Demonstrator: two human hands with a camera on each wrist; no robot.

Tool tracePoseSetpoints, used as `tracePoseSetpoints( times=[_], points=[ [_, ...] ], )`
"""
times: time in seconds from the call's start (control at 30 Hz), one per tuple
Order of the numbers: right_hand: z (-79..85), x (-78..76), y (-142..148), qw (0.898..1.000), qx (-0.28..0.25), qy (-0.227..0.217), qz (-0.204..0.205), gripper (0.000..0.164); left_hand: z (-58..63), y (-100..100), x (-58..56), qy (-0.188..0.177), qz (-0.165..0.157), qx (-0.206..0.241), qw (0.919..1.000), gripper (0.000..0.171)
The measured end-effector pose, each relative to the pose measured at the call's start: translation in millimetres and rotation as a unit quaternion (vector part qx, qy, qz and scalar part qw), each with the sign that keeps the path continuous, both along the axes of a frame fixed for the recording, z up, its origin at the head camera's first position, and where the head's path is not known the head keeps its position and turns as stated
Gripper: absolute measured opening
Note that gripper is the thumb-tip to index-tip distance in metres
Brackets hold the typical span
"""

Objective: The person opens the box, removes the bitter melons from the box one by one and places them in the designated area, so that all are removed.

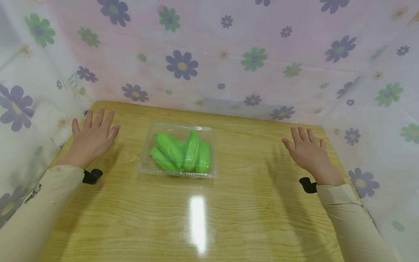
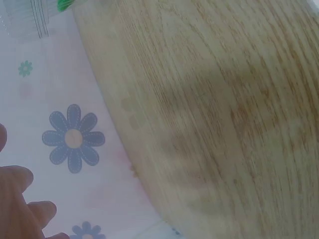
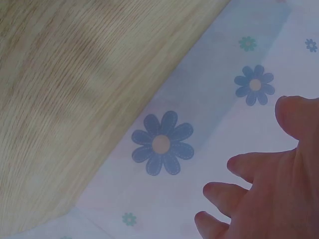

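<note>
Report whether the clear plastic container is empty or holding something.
The container is not empty: the head view shows several green, vegetable-like pieces inside, visible through its clear plastic.

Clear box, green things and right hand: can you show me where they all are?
Clear box (image 1: 178,174), head view, on its front rim.
Green things (image 1: 191,151), head view, on the middle of one of them.
Right hand (image 1: 306,153), head view, on its back.

We note a wood-grain desk (image 1: 242,214), a white glare (image 1: 198,223) on its surface, and pale flower-print sheeting (image 1: 209,40) behind and along both sides.
</note>
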State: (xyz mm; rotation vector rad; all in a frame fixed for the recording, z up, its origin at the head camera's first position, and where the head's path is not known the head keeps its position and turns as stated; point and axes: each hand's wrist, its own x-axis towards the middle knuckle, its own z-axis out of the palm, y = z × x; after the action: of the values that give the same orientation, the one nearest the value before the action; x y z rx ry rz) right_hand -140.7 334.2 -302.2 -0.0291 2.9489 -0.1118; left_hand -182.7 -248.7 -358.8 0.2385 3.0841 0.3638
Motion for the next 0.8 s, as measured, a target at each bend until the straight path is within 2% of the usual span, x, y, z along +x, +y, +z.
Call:
tracePoseSetpoints(
  times=[0.23,0.43,0.63,0.7,0.77,0.8],
  points=[
    [0.7,3.4,3.3,1.000,-0.002,0.013,-0.013,0.076,2.8,4.4,-5.7,-0.002,-0.010,-0.004,0.9999,0.065],
    [-0.8,-7.2,-9.2,1.000,-0.014,0.020,-0.007,0.077,10.6,-7.0,0.6,0.000,0.004,-0.006,1.0000,0.065],
    [0.4,-4.5,-7.2,0.998,-0.004,0.068,-0.015,0.075,13.6,-2.2,2.3,0.017,-0.002,0.004,0.9998,0.066],
    [0.3,-1.3,-4.8,0.996,-0.005,0.090,-0.011,0.074,13.3,1.6,4.3,0.028,-0.001,0.030,0.9992,0.066],
    [-1.3,3.6,-2.0,0.995,-0.027,0.093,-0.006,0.073,11.2,6.5,10.2,0.018,0.000,0.099,0.9949,0.064],
    [-2.9,6.5,-0.5,0.995,-0.042,0.092,-0.003,0.072,9.3,9.4,14.8,-0.001,0.003,0.148,0.9889,0.063]
  ],
)
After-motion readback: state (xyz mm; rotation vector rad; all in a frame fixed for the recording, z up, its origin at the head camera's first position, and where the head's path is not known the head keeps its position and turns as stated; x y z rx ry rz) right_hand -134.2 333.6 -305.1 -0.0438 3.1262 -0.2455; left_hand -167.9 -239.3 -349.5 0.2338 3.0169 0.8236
